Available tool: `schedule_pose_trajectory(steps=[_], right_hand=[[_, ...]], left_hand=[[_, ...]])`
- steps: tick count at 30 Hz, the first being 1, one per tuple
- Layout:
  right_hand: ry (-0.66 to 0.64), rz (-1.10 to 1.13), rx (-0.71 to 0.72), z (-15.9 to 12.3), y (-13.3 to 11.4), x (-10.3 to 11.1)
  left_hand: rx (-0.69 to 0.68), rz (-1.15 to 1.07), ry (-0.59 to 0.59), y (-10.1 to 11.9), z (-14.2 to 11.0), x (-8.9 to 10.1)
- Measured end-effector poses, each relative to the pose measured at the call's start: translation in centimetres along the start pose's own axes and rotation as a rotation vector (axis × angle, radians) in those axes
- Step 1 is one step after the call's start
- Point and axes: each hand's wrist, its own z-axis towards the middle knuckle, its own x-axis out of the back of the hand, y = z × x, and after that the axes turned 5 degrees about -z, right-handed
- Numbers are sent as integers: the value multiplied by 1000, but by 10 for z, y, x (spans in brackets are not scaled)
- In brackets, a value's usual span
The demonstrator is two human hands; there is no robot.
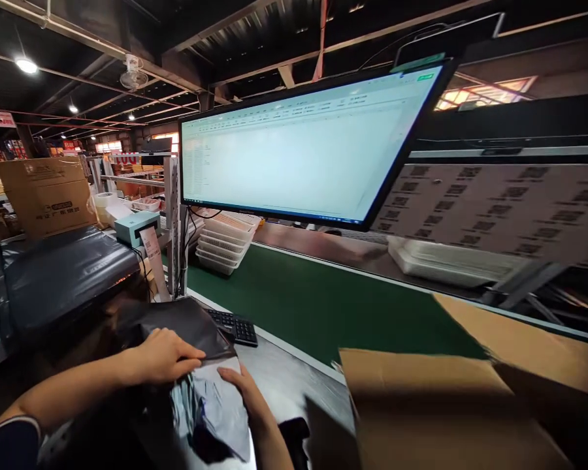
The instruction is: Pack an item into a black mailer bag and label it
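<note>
Both hands are on a black plastic mailing bag [189,323] low in the head view, above the metal table. My left hand [159,356] is closed on the bag, with thumb and forefinger pressed together near its edge. From the other side, my right hand [242,385] grips the bag, its thumb on top and most of its fingers hidden underneath. Below the hands hangs a crumpled, shiny grey plastic part [220,408]; I cannot tell if it is the bag's inner side or a wrapped item. A black keyboard [240,328] lies just beyond the bag.
An open cardboard box [421,405] stands at the right. Behind the metal table [279,362] runs a green conveyor belt [294,294], with a large monitor [294,156] above it. White stacked baskets [225,245], a label printer [137,225] and a big black-wrapped parcel [68,274] are left.
</note>
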Motion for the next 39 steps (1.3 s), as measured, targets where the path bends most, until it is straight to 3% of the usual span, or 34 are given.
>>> schedule_pose_trajectory(steps=[6,8,11,14,16,18,23,27,31,35,37,39], right_hand=[[324,116,66,-18,48,22],[419,177,65,-26,61,31],[559,290,71,-40,81,31],[662,393,145,-46,101,13],[727,453,187,-46,114,-3],[769,489,196,-45,123,-18],[818,525,192,-46,137,-36],[869,585,159,-47,154,-39],[913,521,72,-53,167,-31],[923,506,-18,-60,165,-7],[896,625,31,-57,161,7],[929,697,132,-49,158,17]], left_hand=[[-214,-91,-66,-39,-4,-49],[-243,-110,-18,-58,-6,-73],[-200,-76,202,-86,-3,-110],[-77,-130,518,-107,11,-141],[54,-264,702,-115,25,-153],[202,-456,793,-118,40,-158],[366,-873,703,-108,64,-168],[469,-1017,672,-96,68,-181],[222,-975,615,-98,76,-186],[8,-882,336,-102,76,-192],[-2,-811,266,-102,68,-204],[-18,-781,298,-102,58,-224]])
